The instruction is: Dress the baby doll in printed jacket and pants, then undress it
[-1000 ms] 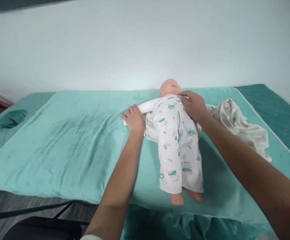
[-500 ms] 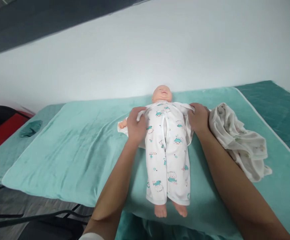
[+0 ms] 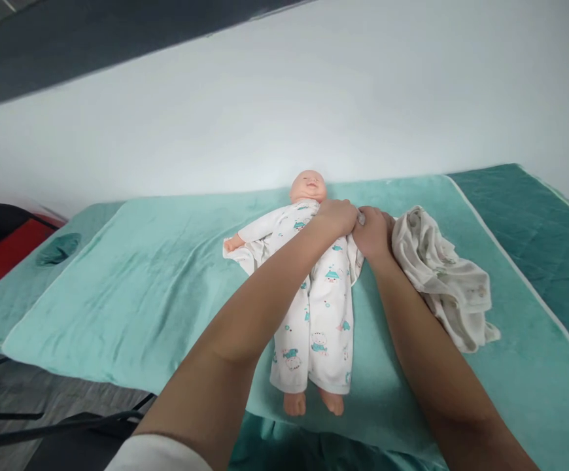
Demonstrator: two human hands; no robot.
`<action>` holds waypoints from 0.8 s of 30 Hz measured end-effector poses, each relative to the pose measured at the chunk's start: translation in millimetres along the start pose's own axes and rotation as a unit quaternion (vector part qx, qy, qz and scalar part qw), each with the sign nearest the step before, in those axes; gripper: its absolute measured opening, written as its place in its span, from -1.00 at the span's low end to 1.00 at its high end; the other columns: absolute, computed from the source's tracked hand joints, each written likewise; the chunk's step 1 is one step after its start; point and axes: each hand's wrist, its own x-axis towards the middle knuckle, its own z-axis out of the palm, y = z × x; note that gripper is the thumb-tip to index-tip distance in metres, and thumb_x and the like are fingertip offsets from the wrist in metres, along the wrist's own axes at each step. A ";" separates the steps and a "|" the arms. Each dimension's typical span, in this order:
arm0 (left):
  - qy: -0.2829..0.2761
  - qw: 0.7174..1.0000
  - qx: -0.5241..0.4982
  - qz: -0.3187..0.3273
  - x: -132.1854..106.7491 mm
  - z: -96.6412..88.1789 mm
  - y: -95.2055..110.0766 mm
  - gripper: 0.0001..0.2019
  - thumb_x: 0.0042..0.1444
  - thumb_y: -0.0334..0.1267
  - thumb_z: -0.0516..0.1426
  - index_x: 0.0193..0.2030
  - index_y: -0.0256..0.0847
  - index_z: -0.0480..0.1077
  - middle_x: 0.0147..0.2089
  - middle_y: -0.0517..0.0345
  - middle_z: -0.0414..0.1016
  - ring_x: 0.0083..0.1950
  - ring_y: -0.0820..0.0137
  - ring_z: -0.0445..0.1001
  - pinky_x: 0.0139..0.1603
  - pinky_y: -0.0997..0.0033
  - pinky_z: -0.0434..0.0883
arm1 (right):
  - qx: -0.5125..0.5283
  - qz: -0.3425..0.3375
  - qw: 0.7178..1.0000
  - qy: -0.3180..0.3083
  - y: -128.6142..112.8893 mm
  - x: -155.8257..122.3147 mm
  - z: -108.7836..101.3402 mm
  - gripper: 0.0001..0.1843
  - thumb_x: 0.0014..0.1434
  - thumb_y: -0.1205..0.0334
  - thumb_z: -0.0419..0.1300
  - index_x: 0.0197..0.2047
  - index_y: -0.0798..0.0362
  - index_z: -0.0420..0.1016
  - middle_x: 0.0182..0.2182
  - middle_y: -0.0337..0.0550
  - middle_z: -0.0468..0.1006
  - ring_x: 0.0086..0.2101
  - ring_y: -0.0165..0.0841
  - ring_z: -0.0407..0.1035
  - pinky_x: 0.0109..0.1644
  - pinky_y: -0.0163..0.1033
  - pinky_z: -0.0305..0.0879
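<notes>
A baby doll (image 3: 309,186) lies on its back on a light teal towel (image 3: 142,281), dressed in a white romper (image 3: 314,314) with teal prints. My left hand (image 3: 338,216) reaches across the doll's chest to its far shoulder, fingers closed on the romper cloth there. Right beside it, my right hand (image 3: 373,232) pinches the same edge of the romper at that shoulder. The doll's other arm (image 3: 250,234) sticks out to the left, and its bare feet (image 3: 314,402) point toward me.
A crumpled cream cloth (image 3: 441,275) lies just right of my right hand. A darker teal quilted cover (image 3: 534,222) shows at the right. A rolled dark teal cloth (image 3: 59,248) sits far left, by a red and black object (image 3: 4,239). A white wall stands behind.
My left hand left the doll's near-left sleeve and crossed over the chest to join my right hand at the far shoulder. The view shifted slightly right.
</notes>
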 end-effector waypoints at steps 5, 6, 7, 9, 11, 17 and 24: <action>-0.031 0.999 0.024 -0.031 13.3 5.6 3.8 -0.63 0.27 -0.39 0.05 0.16 -0.27 0.50 0.22 -0.18 0.53 0.24 0.06 0.50 0.26 0.06 0.40 | 0.017 0.002 1.000 0.006 6.5 1.8 3.5 -0.72 0.21 0.19 0.08 -0.11 0.09 0.53 -0.12 0.13 0.59 -0.04 0.00 0.39 0.15 0.09 0.20; -0.026 0.999 0.025 -0.028 12.9 6.0 2.4 -0.63 0.27 -0.38 0.05 0.16 -0.26 0.50 0.22 -0.18 0.53 0.24 0.05 0.50 0.25 0.05 0.41 | 0.021 0.008 1.000 0.008 7.1 2.4 3.7 -0.71 0.20 0.20 0.07 -0.11 0.09 0.53 -0.12 0.14 0.59 -0.04 -0.01 0.39 0.15 0.09 0.20; -0.021 0.999 0.025 -0.023 11.8 6.3 0.5 -0.63 0.27 -0.38 0.05 0.17 -0.26 0.49 0.23 -0.18 0.52 0.24 0.04 0.50 0.23 0.05 0.42 | 0.025 0.014 1.000 0.010 7.3 2.9 3.9 -0.71 0.19 0.22 0.07 -0.10 0.10 0.53 -0.11 0.15 0.59 -0.04 -0.01 0.39 0.16 0.08 0.21; -0.004 1.000 0.030 -0.008 8.8 7.6 -3.4 -0.61 0.26 -0.38 0.06 0.20 -0.27 0.47 0.23 -0.20 0.51 0.25 0.02 0.49 0.20 0.05 0.44 | 0.036 0.023 0.999 0.011 6.9 3.4 4.2 -0.69 0.18 0.25 0.05 -0.09 0.12 0.53 -0.11 0.16 0.59 -0.04 -0.03 0.39 0.16 0.08 0.22; 0.010 0.999 0.038 0.005 7.8 10.0 -5.4 -0.59 0.26 -0.39 0.06 0.22 -0.28 0.44 0.23 -0.22 0.50 0.27 0.00 0.47 0.21 0.05 0.43 | 0.046 0.024 0.999 0.009 6.1 2.9 4.7 -0.69 0.19 0.25 0.04 -0.10 0.12 0.53 -0.12 0.14 0.59 -0.04 -0.04 0.40 0.16 0.06 0.23; -0.008 0.999 0.035 0.025 24.4 17.0 -2.0 -0.63 0.23 -0.41 0.07 0.15 -0.31 0.48 0.15 -0.23 0.56 0.17 0.00 0.55 0.17 -0.03 0.44 | 0.029 0.033 0.999 -0.005 4.0 0.8 3.1 -0.70 0.24 0.19 0.02 -0.14 0.09 0.54 -0.15 0.12 0.60 -0.07 -0.05 0.42 0.16 0.07 0.22; -0.046 0.997 0.068 -0.005 29.8 10.7 4.0 -0.67 0.19 -0.40 0.17 0.09 -0.27 0.55 0.13 -0.21 0.60 0.17 0.04 0.56 0.18 0.05 0.43 | 0.022 0.059 0.998 -0.013 0.2 3.4 -5.4 -0.72 0.18 0.24 0.07 -0.10 0.09 0.52 -0.22 0.06 0.61 -0.15 -0.07 0.44 0.11 0.05 0.26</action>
